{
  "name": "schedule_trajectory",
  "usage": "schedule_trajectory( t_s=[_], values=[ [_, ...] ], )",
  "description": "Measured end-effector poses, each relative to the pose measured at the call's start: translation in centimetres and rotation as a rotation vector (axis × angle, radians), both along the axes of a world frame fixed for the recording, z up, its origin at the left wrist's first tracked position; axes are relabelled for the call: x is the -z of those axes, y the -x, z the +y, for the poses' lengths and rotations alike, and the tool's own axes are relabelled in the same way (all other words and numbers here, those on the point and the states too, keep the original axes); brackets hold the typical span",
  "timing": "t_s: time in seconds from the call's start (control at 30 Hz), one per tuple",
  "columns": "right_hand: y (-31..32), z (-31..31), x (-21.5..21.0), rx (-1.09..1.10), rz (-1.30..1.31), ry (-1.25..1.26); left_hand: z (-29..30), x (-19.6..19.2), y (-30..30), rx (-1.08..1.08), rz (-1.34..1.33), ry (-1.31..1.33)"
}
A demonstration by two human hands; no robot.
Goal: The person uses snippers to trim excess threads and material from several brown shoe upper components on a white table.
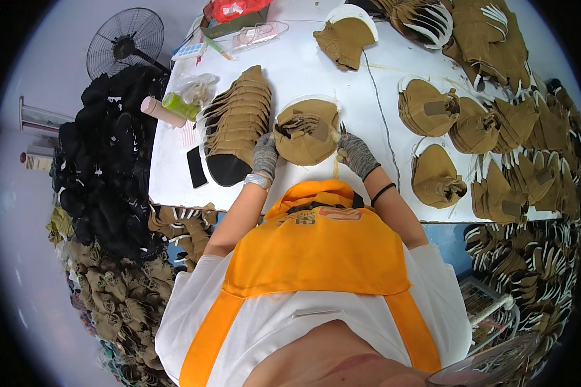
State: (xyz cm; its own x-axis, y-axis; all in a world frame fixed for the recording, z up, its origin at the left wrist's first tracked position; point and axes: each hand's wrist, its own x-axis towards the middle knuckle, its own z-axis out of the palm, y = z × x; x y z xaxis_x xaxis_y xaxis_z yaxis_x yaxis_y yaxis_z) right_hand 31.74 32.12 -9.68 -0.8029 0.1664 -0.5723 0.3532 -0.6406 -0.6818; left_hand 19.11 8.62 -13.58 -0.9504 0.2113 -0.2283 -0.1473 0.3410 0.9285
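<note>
A brown fabric cap [313,115] with a white-edged brim lies on the white table in front of me, its opening showing folded layers inside. My left hand [265,156], in a grey knit glove, closes on the cap's left edge. At the cap's right side is my right hand [358,155], gloved too, with its fingers closed around small dark thread snips [343,128] whose points stick up. Its fingertips are beside the cap's right edge; whether they touch it is hard to tell. Just left of my left hand stretches a row of nested brown caps [242,109] with a black front end.
A phone [197,168], a pink bottle [163,111] and a green roll [181,106] lie at the left. More brown caps [429,106] spread across the right side. One cap piece [345,42] lies farther back. Beyond the left edge are a black pile [110,161] and a fan [124,45].
</note>
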Motion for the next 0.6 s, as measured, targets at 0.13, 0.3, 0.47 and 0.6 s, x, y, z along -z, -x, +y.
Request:
schedule_trajectory(
  t_s=[0.13,0.3,0.47,0.6],
  values=[
    [-1.5,1.4,0.9,-0.025,-0.075,-0.200,0.9,-5.5,-4.1,-0.056,-0.095,-0.193],
    [-3.2,2.1,-0.2,-0.018,0.053,-1.491,3.7,-12.2,-8.3,0.217,0.596,-0.184],
    [-1.4,-1.2,-11.4,0.094,0.431,-1.031,5.2,-14.0,-5.5,0.257,0.344,-0.197],
    [1.3,-3.4,-11.4,-0.114,0.330,-1.452,5.4,-13.3,-5.1,0.234,0.602,-0.082]
  ],
)
